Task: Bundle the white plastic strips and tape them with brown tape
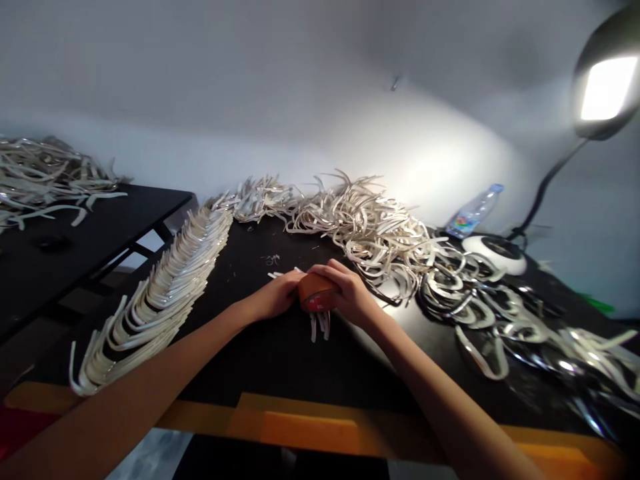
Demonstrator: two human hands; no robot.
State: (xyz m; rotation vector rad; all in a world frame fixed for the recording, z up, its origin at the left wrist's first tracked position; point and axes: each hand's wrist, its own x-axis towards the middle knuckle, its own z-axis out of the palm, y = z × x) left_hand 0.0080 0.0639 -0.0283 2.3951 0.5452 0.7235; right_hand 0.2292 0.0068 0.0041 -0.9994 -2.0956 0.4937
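My right hand (349, 288) is closed around a roll of orange-brown tape (316, 291) with a red print on its inner side. Close against the roll's left side, my left hand (280, 293) is closed on a few white curved strips, its fingertips partly hidden. The ends of these white strips (321, 327) stick out below the roll, and other tips show just beyond my left hand. How the tape and strips touch is hidden by the roll and fingers.
A long row of nested white strips (170, 287) lies on the left of the black table (265, 360). Tangled strips (370, 220) are heaped at the back and right. A plastic bottle (474, 212) leans near a lit lamp (607, 87). Orange tape (310, 432) covers the front edge.
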